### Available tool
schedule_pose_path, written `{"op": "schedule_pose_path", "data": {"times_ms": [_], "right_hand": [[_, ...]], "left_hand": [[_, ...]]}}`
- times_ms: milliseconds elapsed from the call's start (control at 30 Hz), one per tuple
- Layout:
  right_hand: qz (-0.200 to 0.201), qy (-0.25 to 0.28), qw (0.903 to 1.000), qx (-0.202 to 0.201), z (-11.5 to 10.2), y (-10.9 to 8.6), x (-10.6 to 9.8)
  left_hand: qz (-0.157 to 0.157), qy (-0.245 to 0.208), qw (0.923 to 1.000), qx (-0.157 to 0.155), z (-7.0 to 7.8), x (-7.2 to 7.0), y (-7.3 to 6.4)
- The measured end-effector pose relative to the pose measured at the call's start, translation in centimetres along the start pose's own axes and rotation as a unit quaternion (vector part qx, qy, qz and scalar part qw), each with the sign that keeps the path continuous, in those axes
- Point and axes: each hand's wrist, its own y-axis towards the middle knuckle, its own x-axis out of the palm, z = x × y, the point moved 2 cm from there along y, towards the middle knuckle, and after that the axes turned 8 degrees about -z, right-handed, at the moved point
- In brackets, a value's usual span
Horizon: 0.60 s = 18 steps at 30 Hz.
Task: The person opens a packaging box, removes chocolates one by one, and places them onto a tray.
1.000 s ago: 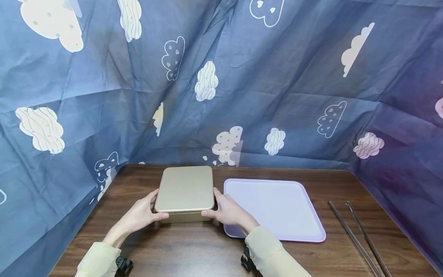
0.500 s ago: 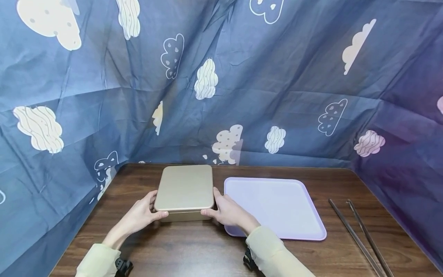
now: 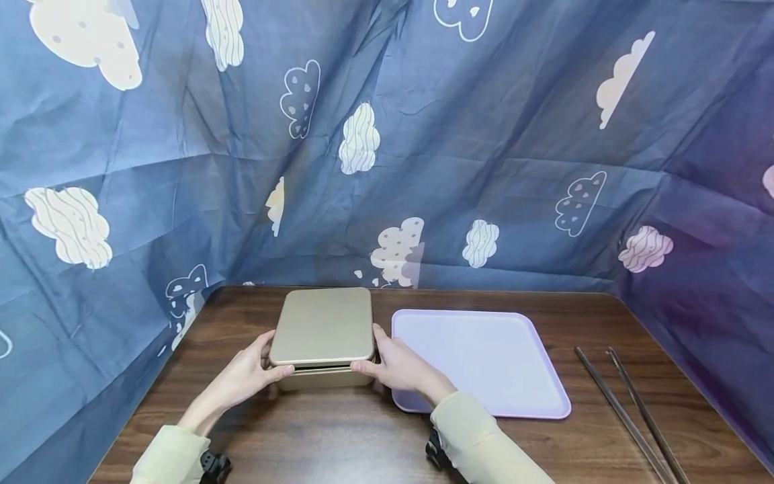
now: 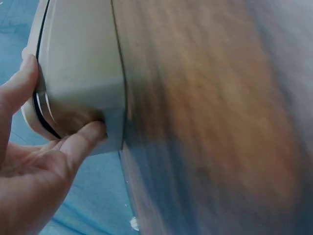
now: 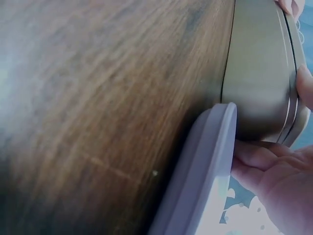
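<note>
A gold metal box with a rounded square lid point(image 3: 322, 327) stands at the back left of the table. Its body point(image 3: 325, 381) shows below a dark gap along the front, so the lid's front edge is raised. My left hand point(image 3: 244, 370) grips the lid's left front corner, thumb on the front edge; in the left wrist view one fingertip lies against the box wall point(image 4: 83, 54). At the opposite corner my right hand point(image 3: 404, 365) holds the lid the same way. The right wrist view shows that thumb on the lid's edge and the fingers beside the box. What the box contains is hidden.
A pale purple tray point(image 3: 478, 363) lies just right of the box, its left rim close under my right hand. Long metal tongs point(image 3: 613, 404) lie at the table's right. Blue cloth point(image 3: 484, 134) with cloud prints hangs behind the wooden table point(image 3: 338, 437).
The lid's front edge has risen a little, and a dark gap has opened between it and the box body. Both hands moved up slightly with it.
</note>
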Motion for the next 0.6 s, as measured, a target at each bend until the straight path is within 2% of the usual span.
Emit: {"op": "schedule_pose_path", "data": {"times_ms": [100, 233, 400, 500, 600], "right_hand": [[0.005, -0.001, 1.0000, 0.006, 0.0, 0.2, 0.0], [0.022, 0.022, 0.9986, 0.041, -0.3, 0.9, -0.6], [0.065, 0.038, 0.9937, 0.083, -0.3, 2.0, -1.3], [0.082, 0.029, 0.9923, 0.088, -0.4, 2.6, -1.0], [0.097, 0.024, 0.9912, 0.087, -0.5, 3.1, -0.6]], "left_hand": [[-0.006, -0.025, 0.9997, -0.005, -0.3, -0.2, -0.2], [0.001, -0.025, 0.9989, -0.038, 0.0, -0.7, -0.1], [0.018, -0.020, 0.9976, -0.063, 0.5, -1.3, 1.1], [0.020, 0.001, 0.9970, -0.075, 0.3, -1.5, 2.0], [0.025, 0.048, 0.9961, -0.070, 0.1, -1.7, 2.8]]}}
